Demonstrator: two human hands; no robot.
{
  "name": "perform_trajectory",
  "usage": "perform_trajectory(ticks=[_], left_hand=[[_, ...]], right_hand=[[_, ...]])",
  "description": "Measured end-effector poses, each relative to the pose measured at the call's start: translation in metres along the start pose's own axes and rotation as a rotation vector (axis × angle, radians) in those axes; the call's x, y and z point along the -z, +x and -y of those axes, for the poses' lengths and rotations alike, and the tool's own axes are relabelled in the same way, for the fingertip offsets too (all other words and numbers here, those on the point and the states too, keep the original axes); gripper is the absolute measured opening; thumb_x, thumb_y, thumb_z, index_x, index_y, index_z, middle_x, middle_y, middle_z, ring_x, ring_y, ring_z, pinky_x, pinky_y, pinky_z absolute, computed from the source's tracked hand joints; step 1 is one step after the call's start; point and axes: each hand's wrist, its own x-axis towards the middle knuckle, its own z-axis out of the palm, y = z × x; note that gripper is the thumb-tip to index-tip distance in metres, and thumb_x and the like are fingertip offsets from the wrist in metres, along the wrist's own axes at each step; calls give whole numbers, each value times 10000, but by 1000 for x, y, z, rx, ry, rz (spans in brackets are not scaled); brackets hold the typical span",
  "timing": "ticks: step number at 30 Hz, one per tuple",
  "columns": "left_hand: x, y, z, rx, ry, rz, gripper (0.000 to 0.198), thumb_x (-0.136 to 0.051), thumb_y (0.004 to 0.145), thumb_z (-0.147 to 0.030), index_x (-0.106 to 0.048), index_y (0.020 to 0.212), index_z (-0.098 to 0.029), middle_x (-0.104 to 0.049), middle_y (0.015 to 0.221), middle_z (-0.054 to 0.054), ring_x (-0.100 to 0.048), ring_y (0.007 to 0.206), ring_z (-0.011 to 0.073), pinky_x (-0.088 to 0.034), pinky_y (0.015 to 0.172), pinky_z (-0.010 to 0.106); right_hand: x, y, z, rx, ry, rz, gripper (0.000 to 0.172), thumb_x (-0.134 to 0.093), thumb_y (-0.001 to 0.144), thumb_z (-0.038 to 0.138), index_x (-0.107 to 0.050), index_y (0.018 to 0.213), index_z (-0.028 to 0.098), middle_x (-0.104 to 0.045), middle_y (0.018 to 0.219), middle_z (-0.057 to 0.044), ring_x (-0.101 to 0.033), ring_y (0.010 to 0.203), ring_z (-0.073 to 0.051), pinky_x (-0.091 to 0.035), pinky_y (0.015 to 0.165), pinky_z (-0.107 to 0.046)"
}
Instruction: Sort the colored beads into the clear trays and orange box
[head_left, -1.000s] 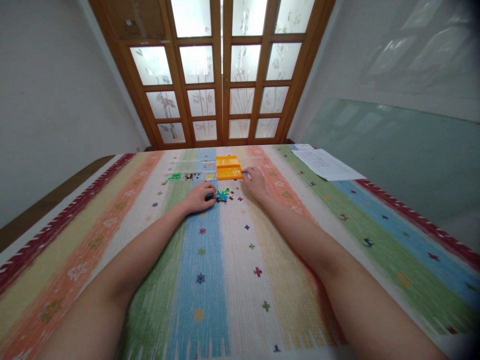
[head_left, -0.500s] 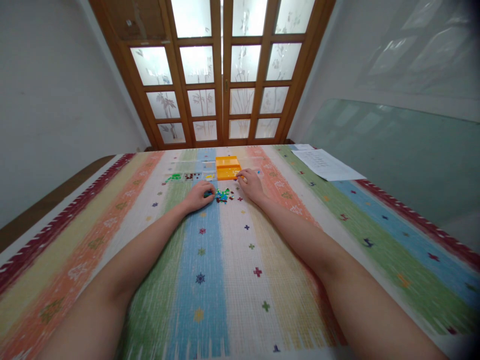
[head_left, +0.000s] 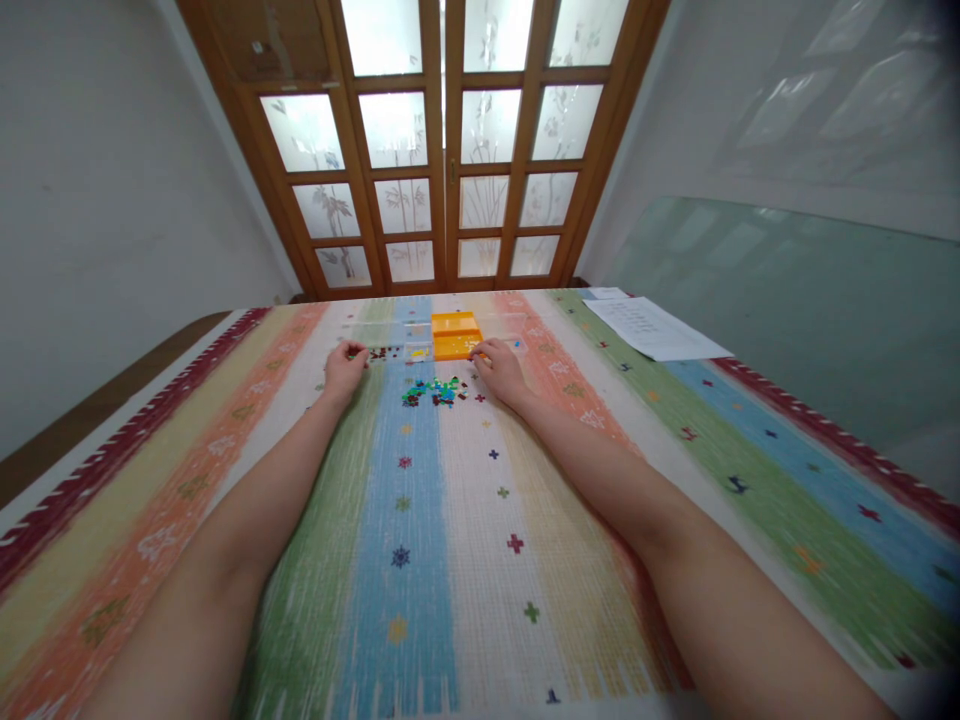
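Observation:
A loose pile of small green, blue and dark red pieces (head_left: pixel 444 391) lies on the striped cloth. Behind it stands an orange box (head_left: pixel 455 335) with white bits in its front part. Left of the box, a clear tray holds yellow pieces (head_left: pixel 418 352) and dark red pieces (head_left: pixel 385 354) in separate compartments. My left hand (head_left: pixel 346 367) is over the tray's left end, fingers pinched; what they hold is too small to make out. At the box's front right corner is my right hand (head_left: pixel 496 367), its fingers drawn together on something I cannot identify.
White printed sheets (head_left: pixel 652 328) lie at the back right of the table. A pale green glass panel (head_left: pixel 795 300) leans on the right wall. Wooden doors with glass panes (head_left: pixel 450 170) stand beyond the table.
My left hand has moved left and away from me, from the pile's left side to the tray's left end, uncovering more of the pile. My right hand has barely moved.

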Motion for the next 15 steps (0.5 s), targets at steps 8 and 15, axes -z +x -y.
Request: perform_trajectory(ticks=[8,15], left_hand=[[22,12,6,246,-168,-212,192,-706,760,-287,-627,891,-171,-606,740,-17,-574,615,117,-381,541,195],[24,19,18,289,-245,-245,188,-696,775,-281,-641,917,-171,-614,760,-18,-553,584,102,-377,530,192]], right_hand=[[-2,1,-3,38,-19,-19,172,-568,938,203,-737,935,230,-696,1072,-82,-613,1062,-253,-475,971,-396],[-2,0,-3,56,-7,-26,177,-567,934,189,-738,917,233,-695,1062,-80,-617,1044,-254,-480,947,-398]])
